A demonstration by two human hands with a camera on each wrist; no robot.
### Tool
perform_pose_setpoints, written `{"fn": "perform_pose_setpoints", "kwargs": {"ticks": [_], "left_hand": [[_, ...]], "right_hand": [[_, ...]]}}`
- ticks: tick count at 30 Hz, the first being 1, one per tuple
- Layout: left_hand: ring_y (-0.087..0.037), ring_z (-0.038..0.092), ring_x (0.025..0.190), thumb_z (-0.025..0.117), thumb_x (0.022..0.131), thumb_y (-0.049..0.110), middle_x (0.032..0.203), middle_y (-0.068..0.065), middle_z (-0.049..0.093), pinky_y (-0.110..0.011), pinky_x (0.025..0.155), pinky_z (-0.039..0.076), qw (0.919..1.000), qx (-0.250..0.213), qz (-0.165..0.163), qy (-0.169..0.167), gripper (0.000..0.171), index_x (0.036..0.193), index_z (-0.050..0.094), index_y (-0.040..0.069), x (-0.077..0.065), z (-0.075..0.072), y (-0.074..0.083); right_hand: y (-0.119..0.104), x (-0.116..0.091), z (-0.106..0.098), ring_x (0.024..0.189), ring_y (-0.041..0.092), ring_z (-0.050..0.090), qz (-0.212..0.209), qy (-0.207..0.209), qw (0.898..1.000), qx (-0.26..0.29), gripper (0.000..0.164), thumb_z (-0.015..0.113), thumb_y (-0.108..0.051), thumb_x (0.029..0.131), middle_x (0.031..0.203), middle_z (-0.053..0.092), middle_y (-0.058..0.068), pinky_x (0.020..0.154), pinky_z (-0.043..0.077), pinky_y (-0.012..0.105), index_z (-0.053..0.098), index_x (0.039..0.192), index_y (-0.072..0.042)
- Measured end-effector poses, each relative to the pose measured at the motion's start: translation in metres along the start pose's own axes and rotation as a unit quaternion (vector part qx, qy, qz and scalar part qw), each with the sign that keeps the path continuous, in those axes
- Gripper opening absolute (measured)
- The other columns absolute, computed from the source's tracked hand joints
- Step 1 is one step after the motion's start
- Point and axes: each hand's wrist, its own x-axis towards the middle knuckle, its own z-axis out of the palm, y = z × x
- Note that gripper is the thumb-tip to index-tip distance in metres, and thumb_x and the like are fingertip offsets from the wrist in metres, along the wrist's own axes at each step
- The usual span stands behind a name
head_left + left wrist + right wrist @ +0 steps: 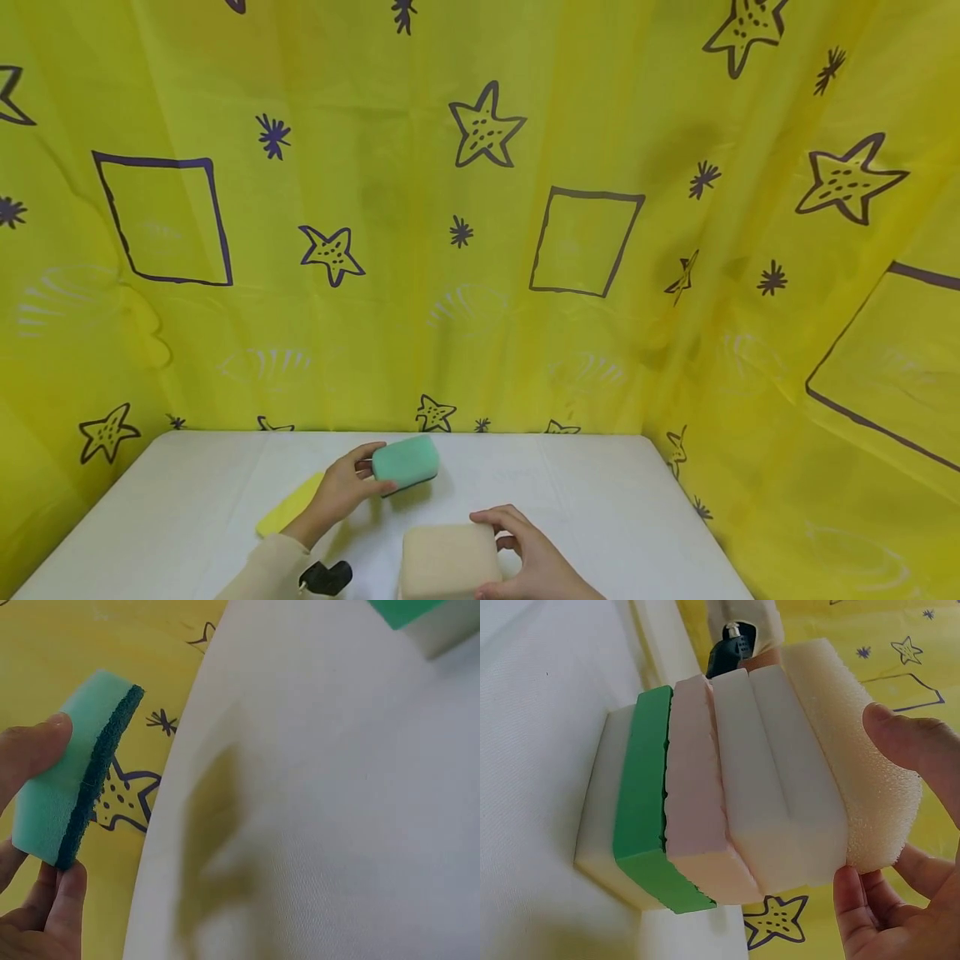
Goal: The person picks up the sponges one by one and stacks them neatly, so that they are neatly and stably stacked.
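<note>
My left hand (341, 493) pinches a teal sponge (408, 461) with a dark scouring layer, held up above the far part of the table. In the left wrist view thumb and fingers grip this sponge (82, 757) at opposite edges. My right hand (532, 557) grips the side of a thick beige sponge (450, 557) on top of a stack. The right wrist view shows the stack beneath the beige sponge (840, 750): two white blocks (746, 750), a pink block (695, 765), a green layer (641, 780) and a whitish base layer (600, 780).
A yellow flat piece (291, 505) lies on the white table (202, 483), partly behind my left forearm. A black device (326, 577) is at my left wrist. Yellow curtains (390, 333) with starfish drawings hang behind the table and at both sides.
</note>
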Motion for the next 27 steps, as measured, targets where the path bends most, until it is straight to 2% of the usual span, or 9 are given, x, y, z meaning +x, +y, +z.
{"fn": "perform_pose_setpoints", "kwargs": {"ticks": [5,8,14,21,27], "left_hand": [[-0.035,0.064,0.109,0.089,0.070,0.015,0.122,-0.019,0.063,-0.046,0.091,0.053,0.9998,-0.017,0.007,-0.008,0.072,0.133,0.057,0.001,-0.008,-0.003,0.007],[-0.033,0.064,0.107,0.090,0.069,0.015,0.120,-0.018,0.064,-0.045,0.090,0.053,0.9997,-0.022,0.006,-0.013,0.072,0.132,0.057,0.002,-0.011,-0.005,0.012],[-0.029,0.064,0.100,0.091,0.068,0.018,0.119,-0.019,0.063,-0.042,0.082,0.056,0.9994,-0.010,0.020,-0.028,0.072,0.129,0.057,0.002,-0.019,-0.011,0.020],[-0.021,0.062,0.093,0.091,0.068,0.016,0.120,-0.017,0.061,-0.034,0.076,0.055,0.9979,-0.031,0.018,-0.054,0.071,0.127,0.055,0.004,-0.026,-0.017,0.030],[-0.022,0.062,0.091,0.088,0.071,0.014,0.121,-0.019,0.060,-0.032,0.074,0.054,0.9955,-0.036,0.030,-0.083,0.070,0.129,0.052,0.002,-0.033,-0.023,0.040]], "right_hand": [[0.002,0.000,0.001,0.107,0.005,0.051,-0.015,0.002,1.000,-0.008,0.070,0.086,-0.011,0.075,0.128,0.051,0.019,0.088,0.050,0.025,0.053,0.136,-0.004],[0.002,0.000,0.001,0.106,0.004,0.051,-0.007,0.003,1.000,-0.008,0.070,0.086,-0.013,0.075,0.128,0.051,0.018,0.088,0.050,0.025,0.053,0.136,-0.005],[0.001,0.000,0.000,0.106,0.003,0.049,0.013,0.004,1.000,-0.007,0.070,0.086,-0.016,0.076,0.128,0.052,0.019,0.088,0.049,0.024,0.053,0.136,-0.008],[0.001,0.000,0.000,0.103,0.005,0.052,0.013,0.006,1.000,-0.007,0.069,0.087,-0.017,0.075,0.127,0.051,0.025,0.088,0.050,0.024,0.053,0.135,-0.008],[0.000,0.000,0.000,0.101,0.006,0.053,0.017,0.007,1.000,-0.012,0.069,0.086,-0.020,0.076,0.128,0.051,0.015,0.087,0.049,0.024,0.052,0.135,-0.009]]}}
